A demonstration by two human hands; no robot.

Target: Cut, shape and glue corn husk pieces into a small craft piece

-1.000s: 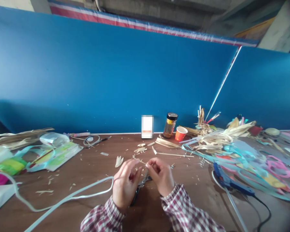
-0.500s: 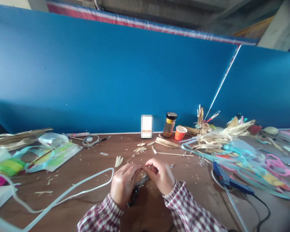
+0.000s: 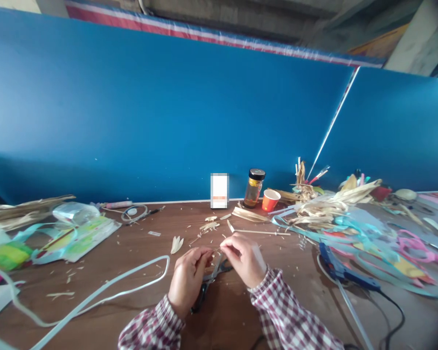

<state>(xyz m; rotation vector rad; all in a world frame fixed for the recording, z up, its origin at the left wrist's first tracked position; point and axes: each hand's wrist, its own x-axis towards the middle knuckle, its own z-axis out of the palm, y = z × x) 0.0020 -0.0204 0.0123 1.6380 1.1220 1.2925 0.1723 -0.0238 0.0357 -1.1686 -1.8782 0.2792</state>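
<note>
head: hands (image 3: 187, 279) over littered table (image 3: 226, 321), blue partition (image 3: 168, 112)

Anything pinched in the left hand (image 3: 188, 278) or right hand (image 3: 246, 258) was too small to tell. The left hand partly hid the scissors (image 3: 214, 274); a white object (image 3: 219, 191) near the back edge of the desk (image 3: 138, 316) was pixelated.

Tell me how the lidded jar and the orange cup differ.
The jar is taller than the cup. The jar wears a black lid; the cup is open-topped. The jar is see-through with brownish contents, while the cup is mostly orange. Both stand upright on the table.
</note>
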